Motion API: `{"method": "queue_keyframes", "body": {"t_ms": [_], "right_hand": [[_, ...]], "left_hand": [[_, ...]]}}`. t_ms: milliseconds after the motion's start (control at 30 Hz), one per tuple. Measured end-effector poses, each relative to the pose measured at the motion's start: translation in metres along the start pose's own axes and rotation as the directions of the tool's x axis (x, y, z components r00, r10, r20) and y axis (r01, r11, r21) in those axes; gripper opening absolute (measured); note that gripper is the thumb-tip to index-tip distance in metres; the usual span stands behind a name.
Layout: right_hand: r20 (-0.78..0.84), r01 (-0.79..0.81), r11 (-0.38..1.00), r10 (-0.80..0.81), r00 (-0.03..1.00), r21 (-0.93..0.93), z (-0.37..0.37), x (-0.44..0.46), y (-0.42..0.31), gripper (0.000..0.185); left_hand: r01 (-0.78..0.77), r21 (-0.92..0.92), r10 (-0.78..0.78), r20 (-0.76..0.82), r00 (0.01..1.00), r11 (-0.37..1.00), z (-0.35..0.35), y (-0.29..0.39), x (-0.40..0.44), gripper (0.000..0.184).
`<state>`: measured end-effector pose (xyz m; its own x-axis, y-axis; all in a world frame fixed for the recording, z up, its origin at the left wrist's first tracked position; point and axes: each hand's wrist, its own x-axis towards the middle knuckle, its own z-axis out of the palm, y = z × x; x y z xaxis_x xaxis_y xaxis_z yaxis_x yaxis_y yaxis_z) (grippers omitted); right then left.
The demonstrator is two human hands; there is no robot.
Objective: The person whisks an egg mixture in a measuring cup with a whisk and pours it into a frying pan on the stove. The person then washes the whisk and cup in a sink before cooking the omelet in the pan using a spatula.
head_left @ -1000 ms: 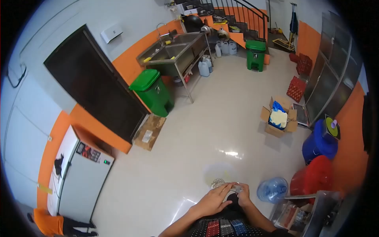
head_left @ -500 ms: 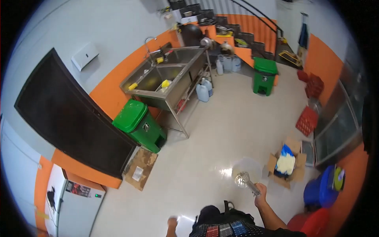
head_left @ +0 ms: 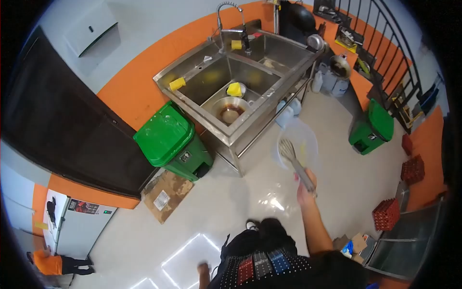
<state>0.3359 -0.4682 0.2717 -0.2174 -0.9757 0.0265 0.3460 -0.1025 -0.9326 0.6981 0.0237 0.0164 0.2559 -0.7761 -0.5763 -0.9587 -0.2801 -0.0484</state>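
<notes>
Held out in front of me, my right hand [head_left: 305,191] is closed around the grey handle of a whisk [head_left: 299,168]. Its wire end lies against a translucent plastic bowl [head_left: 308,137], which is tilted and seems to be gripped in the same hand by its rim. Faint yellowish residue shows inside the bowl. My left hand [head_left: 203,269] hangs low beside my body, small and blurred, so its fingers cannot be made out. Ahead stands a stainless-steel double sink [head_left: 224,137], with a metal pan [head_left: 232,110] and a yellow sponge [head_left: 234,89] in the near basin.
A green pedal bin [head_left: 166,137] stands at the sink's left end, near flattened cardboard [head_left: 166,196]. Another green bin [head_left: 373,127] stands right, beside stairs. Red crates [head_left: 386,214] and an open carton [head_left: 353,245] are at lower right. A person in orange [head_left: 48,264] is far left.
I have come nearer to the sink, and the view has turned left. The whisk and bowl have come up with my right hand. The carton has slid toward the lower right edge.
</notes>
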Motion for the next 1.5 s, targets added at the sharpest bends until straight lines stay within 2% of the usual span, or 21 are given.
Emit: {"method": "queue_keyframes", "body": {"t_ms": [33, 67, 100, 133, 200, 267, 300, 333, 400, 467, 500, 533, 600, 667, 833, 933, 1033, 1133, 1233, 1333, 1500], "right_hand": [[0.071, 0.000, 1.000, 0.000, 0.997, -0.003, 0.028, 0.041, -0.011, 0.032], [0.148, 0.010, 1.000, -0.009, 0.989, -0.004, 0.059, 0.083, -0.024, 0.032], [0.177, 0.048, 0.997, -0.037, 0.984, -0.061, 0.085, 0.127, -0.020, 0.031], [0.212, 0.088, 0.989, -0.061, 0.975, -0.118, 0.109, 0.175, -0.012, 0.030], [0.419, -0.042, 0.997, 0.065, 0.906, -0.064, 0.155, 0.277, 0.010, 0.028], [0.556, 0.001, 0.979, 0.116, 0.823, -0.206, 0.209, 0.370, 0.040, 0.027], [0.542, -0.108, 0.948, 0.263, 0.798, -0.300, 0.229, 0.422, 0.075, 0.027], [0.523, -0.195, 0.905, 0.383, 0.761, -0.378, 0.256, 0.475, 0.116, 0.028], [0.542, 0.019, 0.811, 0.372, 0.753, -0.584, 0.307, 0.546, 0.166, 0.031], [0.626, 0.266, 0.683, 0.351, 0.697, -0.680, 0.342, 0.615, 0.234, 0.031], [0.664, 0.384, 0.604, 0.348, 0.662, -0.699, 0.356, 0.641, 0.259, 0.032], [0.689, 0.439, 0.569, 0.352, 0.634, -0.695, 0.371, 0.663, 0.273, 0.031], [0.738, 0.553, 0.497, 0.357, 0.572, -0.669, 0.396, 0.695, 0.297, 0.031], [0.737, 0.592, 0.439, 0.389, 0.553, -0.676, 0.411, 0.722, 0.325, 0.031], [0.638, 0.558, 0.349, 0.593, 0.490, -0.753, 0.417, 0.759, 0.360, 0.038], [0.656, 0.566, 0.370, 0.597, 0.463, -0.736, 0.420, 0.767, 0.386, 0.035], [0.729, 0.647, 0.382, 0.535, 0.427, -0.659, 0.435, 0.756, 0.352, 0.030], [0.915, 0.773, 0.493, 0.257, 0.310, -0.400, 0.433, 0.746, 0.325, 0.024], [0.988, 0.869, 0.470, 0.086, 0.128, -0.154, 0.425, 0.742, 0.328, 0.019], [0.980, 0.833, 0.546, 0.199, -0.022, -0.092, 0.443, 0.730, 0.319, 0.020], [0.962, 0.726, 0.679, 0.253, -0.098, -0.105, 0.478, 0.722, 0.368, 0.024]], "left_hand": [[0.329, -0.649, -0.361, 0.090, 0.928, 0.686, -0.049, 0.003, 0.069, 0.033], [0.180, -0.766, -0.423, -0.130, 0.897, 0.618, -0.115, 0.009, 0.119, 0.026], [-0.050, -0.897, -0.602, -0.335, 0.725, 0.439, -0.191, 0.034, 0.156, 0.023], [-0.111, -0.865, -0.557, -0.408, 0.723, 0.489, -0.271, 0.047, 0.188, 0.020], [-0.225, -0.933, -0.568, -0.350, 0.745, 0.280, -0.375, 0.066, 0.247, 0.022], [-0.322, -0.927, -0.625, -0.368, 0.688, 0.192, -0.430, 0.083, 0.306, 0.023], [-0.359, -0.922, -0.656, -0.363, 0.662, 0.148, -0.446, 0.092, 0.325, 0.024], [-0.299, -0.954, -0.728, -0.222, 0.649, 0.024, -0.457, 0.103, 0.344, 0.023], [-0.190, -0.955, -0.805, 0.074, 0.589, -0.228, -0.449, 0.135, 0.362, 0.023], [-0.125, -0.898, -0.765, 0.277, 0.582, -0.421, -0.397, 0.170, 0.371, 0.020], [-0.023, -0.859, -0.751, 0.434, 0.499, -0.512, -0.387, 0.197, 0.366, 0.017], [-0.079, -0.796, -0.701, 0.476, 0.531, -0.600, -0.366, 0.226, 0.352, 0.016], [0.128, -0.655, -0.584, 0.732, 0.351, -0.744, -0.353, 0.290, 0.322, 0.019], [0.016, -0.534, -0.506, 0.809, 0.299, -0.845, -0.363, 0.358, 0.289, 0.021], [0.023, -0.356, -0.344, 0.916, 0.205, -0.934, -0.416, 0.450, 0.309, 0.023], [0.066, -0.331, -0.312, 0.928, 0.203, -0.941, -0.429, 0.476, 0.325, 0.024], [0.094, -0.356, -0.327, 0.916, 0.230, -0.930, -0.432, 0.486, 0.331, 0.025], [0.114, -0.409, -0.370, 0.892, 0.261, -0.905, -0.429, 0.484, 0.333, 0.027], [0.148, -0.524, -0.484, 0.842, 0.239, -0.839, -0.453, 0.446, 0.354, 0.030], [0.174, -0.613, -0.570, 0.785, 0.242, -0.770, -0.487, 0.425, 0.370, 0.031], [0.222, -0.658, -0.582, 0.746, 0.323, -0.720, -0.480, 0.426, 0.374, 0.030]]}}
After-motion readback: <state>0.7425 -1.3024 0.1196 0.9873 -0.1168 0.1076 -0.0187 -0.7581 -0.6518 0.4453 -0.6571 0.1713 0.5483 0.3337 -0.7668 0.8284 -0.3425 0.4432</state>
